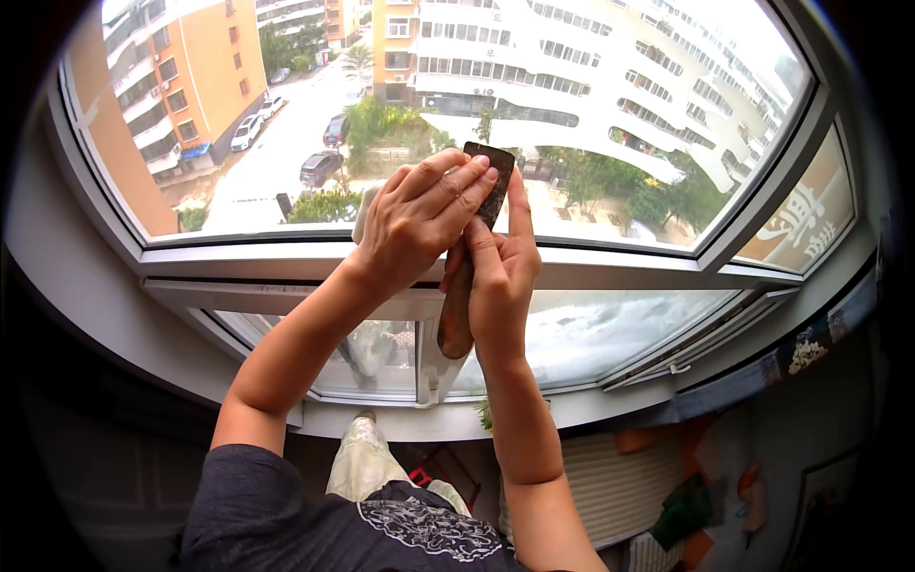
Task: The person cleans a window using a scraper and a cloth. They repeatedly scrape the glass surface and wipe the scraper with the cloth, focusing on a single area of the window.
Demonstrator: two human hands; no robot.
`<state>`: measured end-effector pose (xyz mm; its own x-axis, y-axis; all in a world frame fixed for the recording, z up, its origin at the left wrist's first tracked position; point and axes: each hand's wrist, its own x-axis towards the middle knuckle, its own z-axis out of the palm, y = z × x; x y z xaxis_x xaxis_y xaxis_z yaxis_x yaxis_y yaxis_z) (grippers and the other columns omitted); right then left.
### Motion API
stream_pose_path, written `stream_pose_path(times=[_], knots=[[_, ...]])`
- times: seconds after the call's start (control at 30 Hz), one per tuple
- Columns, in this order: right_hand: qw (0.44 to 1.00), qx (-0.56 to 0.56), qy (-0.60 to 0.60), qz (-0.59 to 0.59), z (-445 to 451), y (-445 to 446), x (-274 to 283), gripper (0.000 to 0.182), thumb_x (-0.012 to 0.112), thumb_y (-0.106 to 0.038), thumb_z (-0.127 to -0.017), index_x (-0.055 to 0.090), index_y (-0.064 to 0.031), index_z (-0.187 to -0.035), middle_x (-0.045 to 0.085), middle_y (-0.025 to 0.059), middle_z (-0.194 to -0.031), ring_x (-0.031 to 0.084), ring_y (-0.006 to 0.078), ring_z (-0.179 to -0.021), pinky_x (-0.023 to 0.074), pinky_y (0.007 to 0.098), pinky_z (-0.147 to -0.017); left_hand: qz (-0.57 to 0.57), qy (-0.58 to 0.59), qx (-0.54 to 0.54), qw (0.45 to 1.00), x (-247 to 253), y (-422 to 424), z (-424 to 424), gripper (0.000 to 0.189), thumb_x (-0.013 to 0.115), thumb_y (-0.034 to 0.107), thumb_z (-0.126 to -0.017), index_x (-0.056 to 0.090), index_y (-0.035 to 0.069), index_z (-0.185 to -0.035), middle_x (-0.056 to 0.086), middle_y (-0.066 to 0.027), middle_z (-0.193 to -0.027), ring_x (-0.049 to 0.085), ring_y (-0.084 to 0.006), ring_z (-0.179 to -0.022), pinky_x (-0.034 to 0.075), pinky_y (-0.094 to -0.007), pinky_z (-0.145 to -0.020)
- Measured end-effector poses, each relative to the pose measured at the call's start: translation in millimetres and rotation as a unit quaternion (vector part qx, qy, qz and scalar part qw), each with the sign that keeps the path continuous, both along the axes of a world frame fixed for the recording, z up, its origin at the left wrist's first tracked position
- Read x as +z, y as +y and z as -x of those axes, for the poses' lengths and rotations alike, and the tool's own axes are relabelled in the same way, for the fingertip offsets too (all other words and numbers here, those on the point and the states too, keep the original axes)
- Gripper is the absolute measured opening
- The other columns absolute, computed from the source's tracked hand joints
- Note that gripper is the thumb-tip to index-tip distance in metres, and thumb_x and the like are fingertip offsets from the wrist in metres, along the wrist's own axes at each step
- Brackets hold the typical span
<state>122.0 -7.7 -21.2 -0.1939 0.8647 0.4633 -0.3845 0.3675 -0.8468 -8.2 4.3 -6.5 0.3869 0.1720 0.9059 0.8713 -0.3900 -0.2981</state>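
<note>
A putty knife with a dark, worn blade (495, 199) and a wooden handle (455, 325) is held up in front of the window glass, blade end upward. My right hand (504, 268) grips it where blade and handle meet, thumb on the near face and index finger along the blade's right edge. Fingers of my left hand (422, 211) lie across the blade's near face; its thumb is hidden. A pale object (364, 214) shows partly behind my left hand, too covered to identify.
A light window frame rail (607, 266) crosses behind the hands. Below it are lower panes, a window handle (429, 397) and a pale sill (400, 423) with a green plant (485, 413). A ribbed pale surface (615, 486) lies lower right. Buildings and parked cars show outside.
</note>
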Motion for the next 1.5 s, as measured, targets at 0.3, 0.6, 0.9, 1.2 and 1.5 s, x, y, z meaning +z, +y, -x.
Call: stream_pose_path(times=[0.3, 0.6, 0.9, 1.2, 1.5], knots=[[1.000, 0.017, 0.013, 0.013, -3.6, 1.8, 3.0, 0.063, 0.047, -0.006, -0.098, 0.021, 0.0024, -0.154, 0.058, 0.0043, -0.065, 0.051, 0.0077, -0.049, 0.0424, 0.0219, -0.044, 0.010, 0.001, 0.012, 1.000, 2.3, -1.2, -2.0, 0.038, 0.067, 0.012, -0.077, 0.072, 0.004, -0.114, 0.070, -0.0072, -0.119, 0.063, -0.0231, -0.112, 0.051, -0.0334, -0.085], [0.999, 0.020, 0.007, 0.027, -7.2, 0.2, 5.7, 0.064, 0.048, -0.007, -0.098, 0.021, 0.0006, -0.155, 0.057, 0.0031, -0.063, 0.051, 0.0080, -0.048, 0.0433, 0.0219, -0.044, 0.000, -0.001, 0.008, 1.000, 2.8, 0.1, -5.9, 0.037, 0.067, 0.015, -0.076, 0.073, 0.004, -0.112, 0.072, -0.0071, -0.113, 0.065, -0.0234, -0.107, 0.050, -0.0338, -0.084], [0.999, 0.039, 0.015, 0.024, -8.8, 2.7, 11.5, 0.066, 0.048, -0.006, -0.097, 0.018, 0.0024, -0.155, 0.056, 0.0048, -0.063, 0.050, 0.0086, -0.048, 0.0433, 0.0225, -0.044, 0.010, -0.004, 0.012, 1.000, 3.2, -1.7, -6.6, 0.038, 0.067, 0.011, -0.075, 0.071, 0.004, -0.113, 0.070, -0.0062, -0.117, 0.062, -0.0227, -0.112, 0.052, -0.0342, -0.085], [0.999, 0.037, 0.011, 0.027, -8.0, 3.2, 11.9, 0.065, 0.049, -0.007, -0.097, 0.021, 0.0012, -0.155, 0.056, 0.0038, -0.063, 0.051, 0.0083, -0.048, 0.0429, 0.0219, -0.043, 0.006, -0.008, 0.006, 1.000, 4.5, 1.0, -5.9, 0.038, 0.067, 0.010, -0.076, 0.071, 0.004, -0.113, 0.070, -0.0064, -0.117, 0.062, -0.0224, -0.113, 0.052, -0.0352, -0.087], [0.998, 0.037, 0.033, 0.047, -9.5, 1.5, 18.7, 0.062, 0.048, -0.005, -0.097, 0.024, 0.0021, -0.154, 0.056, 0.0032, -0.065, 0.051, 0.0066, -0.049, 0.0408, 0.0201, -0.044, 0.011, -0.011, 0.017, 1.000, 10.1, -0.1, -10.5, 0.036, 0.067, 0.010, -0.077, 0.072, 0.005, -0.112, 0.070, -0.0058, -0.116, 0.063, -0.0226, -0.112, 0.052, -0.0347, -0.086]])
